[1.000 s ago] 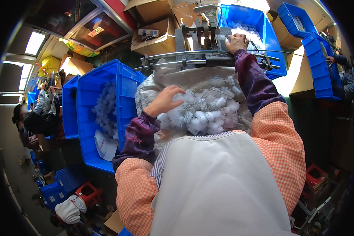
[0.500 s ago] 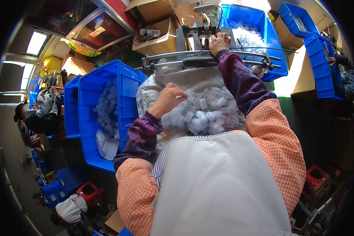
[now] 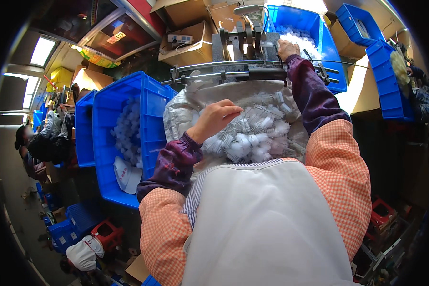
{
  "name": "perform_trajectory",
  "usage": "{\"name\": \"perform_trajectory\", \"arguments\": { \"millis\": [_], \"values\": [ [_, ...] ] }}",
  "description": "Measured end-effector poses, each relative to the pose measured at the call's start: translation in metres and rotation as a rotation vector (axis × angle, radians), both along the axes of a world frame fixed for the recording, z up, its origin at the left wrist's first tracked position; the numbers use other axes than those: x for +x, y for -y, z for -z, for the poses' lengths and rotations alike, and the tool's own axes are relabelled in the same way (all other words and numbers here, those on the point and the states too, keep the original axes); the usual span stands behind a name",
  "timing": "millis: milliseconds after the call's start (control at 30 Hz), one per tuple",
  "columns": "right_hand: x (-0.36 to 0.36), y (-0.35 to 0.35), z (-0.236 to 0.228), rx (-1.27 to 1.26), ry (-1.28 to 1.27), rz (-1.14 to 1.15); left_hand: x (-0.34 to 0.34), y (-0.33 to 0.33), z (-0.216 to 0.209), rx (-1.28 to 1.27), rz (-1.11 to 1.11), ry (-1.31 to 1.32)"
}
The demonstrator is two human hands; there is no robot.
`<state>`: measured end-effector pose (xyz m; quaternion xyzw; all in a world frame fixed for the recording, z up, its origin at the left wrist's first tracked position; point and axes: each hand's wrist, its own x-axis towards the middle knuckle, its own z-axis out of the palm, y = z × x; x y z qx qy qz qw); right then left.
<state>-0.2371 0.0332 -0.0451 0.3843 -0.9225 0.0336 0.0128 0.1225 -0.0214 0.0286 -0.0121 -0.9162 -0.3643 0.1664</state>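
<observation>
Over my lap, a whitish woven sack (image 3: 176, 112) carries a heap of small white-bristled brushes (image 3: 252, 138) with thin wire stems. My left hand (image 3: 217, 118) hovers above the heap, thumb and fingertips pinched together. Whatever it may hold is too small to make out. Ahead stands a dark metal bench machine (image 3: 247, 40) with steel rails (image 3: 219, 76) running across its front. At the machine's right end, beside a blue bin, my right hand (image 3: 287, 49) is closed with fingers curled. The hand itself hides what its fingers grip.
To the left, a blue bin (image 3: 147, 112) holds white pieces and a white cap (image 3: 127, 175). Another blue bin (image 3: 331, 50) with white pieces stands behind the machine's right side. A thin rod (image 3: 348, 63) sticks out rightward. Cardboard boxes (image 3: 190, 50) stand at the back left. Other people work at far left.
My right hand has moved rightward from the machine's middle to its right end. The left hand has shifted slightly right over the heap, still pinched.
</observation>
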Motion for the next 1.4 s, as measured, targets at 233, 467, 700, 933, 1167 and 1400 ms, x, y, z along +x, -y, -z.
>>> {"name": "perform_trajectory", "arguments": {
  "millis": [233, 467, 700, 933, 1167, 1400],
  "values": [
    [-0.046, -0.032, -0.026, -0.063, -0.263, 0.32, -0.014, -0.018, -0.01, -0.259, 0.114, -0.087],
    [0.081, -0.067, -0.07, -0.243, 0.657, -0.176, -0.04, -0.036, -0.007, -0.532, 0.223, -0.045],
    [0.141, -0.065, -0.042, -0.321, 1.487, -0.5, -0.061, -0.047, 0.011, -0.71, 0.27, -0.127],
    [0.049, -0.025, -0.005, -0.575, 0.197, -0.22, -0.001, 0.002, -0.002, -0.169, -0.39, 0.078],
    [0.017, 0.008, 0.007, -0.312, -0.14, -0.207, 0.062, 0.059, 0.066, -0.133, -0.529, 0.72],
    [0.013, 0.014, 0.012, -0.274, -0.062, -0.193, 0.055, 0.05, 0.086, 0.106, -0.417, 0.587]
  ]
}}
